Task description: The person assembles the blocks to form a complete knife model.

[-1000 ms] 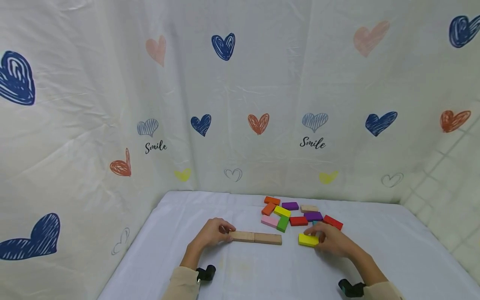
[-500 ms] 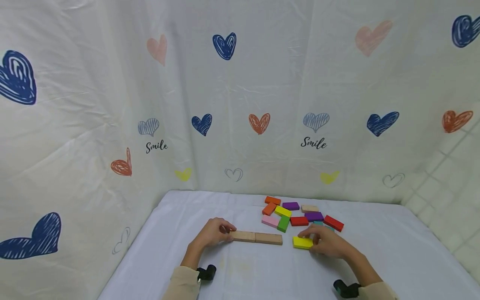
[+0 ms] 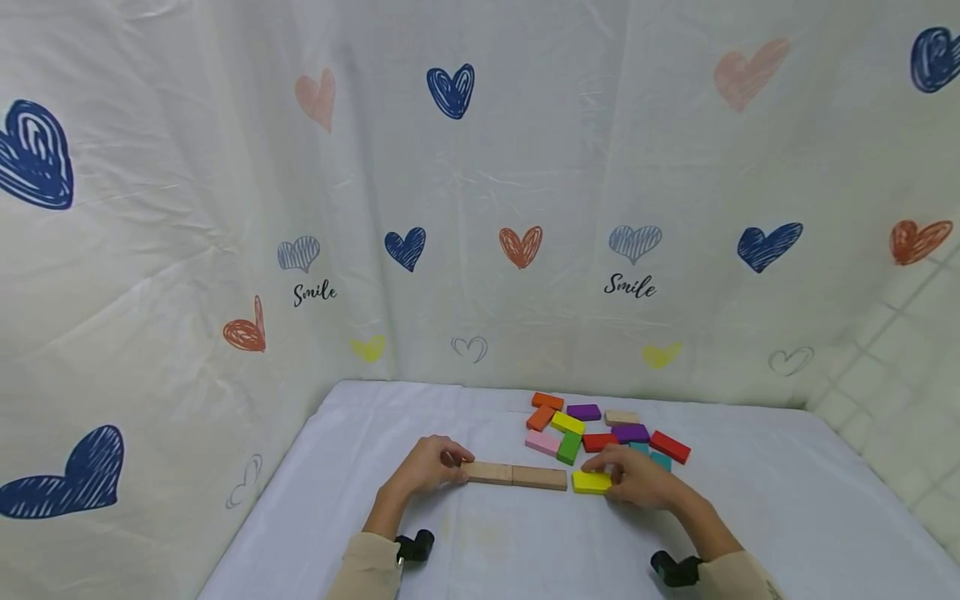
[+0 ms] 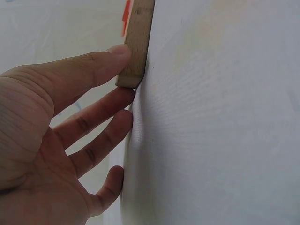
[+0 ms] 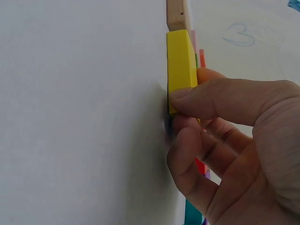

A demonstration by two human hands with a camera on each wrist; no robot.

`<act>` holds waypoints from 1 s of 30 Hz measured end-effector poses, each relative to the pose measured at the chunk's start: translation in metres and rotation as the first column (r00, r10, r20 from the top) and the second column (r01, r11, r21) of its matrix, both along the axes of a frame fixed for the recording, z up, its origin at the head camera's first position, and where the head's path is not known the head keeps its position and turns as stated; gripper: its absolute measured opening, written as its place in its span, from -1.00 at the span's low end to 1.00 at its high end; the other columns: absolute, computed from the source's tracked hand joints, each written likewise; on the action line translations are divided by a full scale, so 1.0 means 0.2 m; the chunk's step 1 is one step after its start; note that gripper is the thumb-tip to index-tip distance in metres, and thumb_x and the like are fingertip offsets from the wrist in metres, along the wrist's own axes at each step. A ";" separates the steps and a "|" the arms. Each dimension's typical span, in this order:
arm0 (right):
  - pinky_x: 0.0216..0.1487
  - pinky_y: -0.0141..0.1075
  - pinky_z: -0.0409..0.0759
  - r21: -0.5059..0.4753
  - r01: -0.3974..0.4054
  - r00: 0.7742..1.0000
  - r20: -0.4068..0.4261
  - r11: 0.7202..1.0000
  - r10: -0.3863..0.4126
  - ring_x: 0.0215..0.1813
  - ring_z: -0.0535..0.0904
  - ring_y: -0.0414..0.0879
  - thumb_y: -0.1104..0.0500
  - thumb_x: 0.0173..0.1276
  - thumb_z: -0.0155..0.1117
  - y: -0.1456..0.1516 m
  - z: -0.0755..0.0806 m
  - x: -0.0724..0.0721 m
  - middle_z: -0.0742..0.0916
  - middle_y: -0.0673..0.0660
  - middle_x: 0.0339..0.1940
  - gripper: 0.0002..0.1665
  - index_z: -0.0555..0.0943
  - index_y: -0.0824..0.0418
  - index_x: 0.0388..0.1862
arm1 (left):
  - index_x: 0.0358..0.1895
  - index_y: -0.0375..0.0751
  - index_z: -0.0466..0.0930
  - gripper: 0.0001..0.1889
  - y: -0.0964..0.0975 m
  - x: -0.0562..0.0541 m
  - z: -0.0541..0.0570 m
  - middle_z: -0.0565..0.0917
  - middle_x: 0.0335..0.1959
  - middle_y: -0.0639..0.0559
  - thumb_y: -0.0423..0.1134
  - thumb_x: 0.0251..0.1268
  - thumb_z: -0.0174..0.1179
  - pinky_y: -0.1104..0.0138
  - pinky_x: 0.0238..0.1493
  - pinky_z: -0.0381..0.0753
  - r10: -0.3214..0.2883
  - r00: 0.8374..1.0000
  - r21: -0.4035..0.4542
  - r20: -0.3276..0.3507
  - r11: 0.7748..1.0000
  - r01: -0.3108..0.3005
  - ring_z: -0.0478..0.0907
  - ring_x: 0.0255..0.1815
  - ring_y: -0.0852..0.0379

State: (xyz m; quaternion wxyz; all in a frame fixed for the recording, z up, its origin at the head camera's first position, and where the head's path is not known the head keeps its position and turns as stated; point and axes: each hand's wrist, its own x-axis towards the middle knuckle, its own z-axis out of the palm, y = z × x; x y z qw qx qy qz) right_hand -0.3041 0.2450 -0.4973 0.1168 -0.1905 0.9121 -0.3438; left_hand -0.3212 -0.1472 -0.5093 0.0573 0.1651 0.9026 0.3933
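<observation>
Two plain wooden blocks lie end to end in a row on the white cloth: a left one (image 3: 487,472) and a right one (image 3: 540,477). My left hand (image 3: 429,465) pinches the outer end of the left block; in the left wrist view the thumb lies on the side of that block (image 4: 137,37), and its index finger is mostly hidden. With thumb and fingers, my right hand (image 3: 639,478) holds a yellow block (image 3: 590,482) flat on the cloth. A narrow gap parts the yellow block from the row's right end in the head view.
Behind the row lie several loose blocks, among them a pink (image 3: 543,442), a green (image 3: 569,447), a purple (image 3: 630,433) and a red one (image 3: 670,447). A teal block (image 3: 661,461) sits just behind my right hand. A heart-printed curtain (image 3: 555,183) hangs at the table's back.
My right hand has slid the yellow block leftward, close to the wooden row's right end. Both teal blocks behind it show more now. The left hand stays at its block.
</observation>
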 end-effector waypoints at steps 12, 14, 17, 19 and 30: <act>-0.32 -0.38 0.59 -0.018 -0.012 1.000 -0.004 1.000 0.012 -0.24 0.47 -0.03 0.39 0.15 0.50 -0.04 0.00 -0.01 0.65 0.05 -0.19 -0.51 0.76 0.05 0.06 | -0.13 0.04 0.83 -0.76 0.00 -0.02 -0.02 0.68 -0.28 0.16 -0.29 0.12 0.52 0.33 -0.26 0.50 0.006 1.000 -0.006 0.006 1.000 -0.006 0.51 -0.25 0.16; -0.32 -0.38 0.59 -0.015 -0.012 1.000 -0.007 1.000 0.012 -0.24 0.47 -0.03 0.39 0.15 0.50 -0.04 -0.01 -0.01 0.65 0.04 -0.19 -0.51 0.76 0.04 0.06 | -0.12 0.04 0.83 -0.76 -0.01 -0.02 -0.02 0.68 -0.29 0.17 -0.29 0.12 0.51 0.34 -0.26 0.50 0.007 1.000 -0.009 0.005 1.000 -0.007 0.51 -0.26 0.17; -0.32 -0.37 0.59 -0.012 -0.007 1.000 -0.009 1.000 0.007 -0.25 0.47 -0.03 0.39 0.13 0.51 -0.04 -0.01 -0.01 0.65 0.04 -0.19 -0.50 0.76 0.04 0.06 | -0.12 0.03 0.83 -0.76 -0.01 -0.02 -0.02 0.67 -0.29 0.17 -0.29 0.12 0.51 0.34 -0.27 0.50 0.004 1.000 -0.012 -0.003 1.000 -0.004 0.51 -0.26 0.17; -0.33 -0.37 0.59 -0.008 -0.005 1.000 -0.012 1.000 0.005 -0.25 0.47 -0.03 0.39 0.13 0.51 -0.04 -0.01 -0.01 0.65 0.04 -0.19 -0.50 0.76 0.03 0.05 | -0.13 0.04 0.83 -0.76 -0.01 -0.02 -0.02 0.67 -0.29 0.17 -0.29 0.12 0.51 0.34 -0.28 0.50 0.005 1.000 -0.014 -0.003 1.000 -0.005 0.51 -0.27 0.17; -0.33 -0.36 0.61 -0.009 0.024 1.000 -0.003 1.000 -0.024 -0.27 0.48 -0.04 0.37 0.12 0.54 -0.05 -0.01 -0.01 0.70 0.05 -0.09 -0.50 0.75 0.05 0.06 | -0.13 0.02 0.83 -0.76 -0.01 -0.01 -0.02 0.68 -0.28 0.13 -0.30 0.12 0.51 0.37 -0.28 0.49 0.005 1.000 -0.006 -0.001 1.000 -0.005 0.51 -0.28 0.18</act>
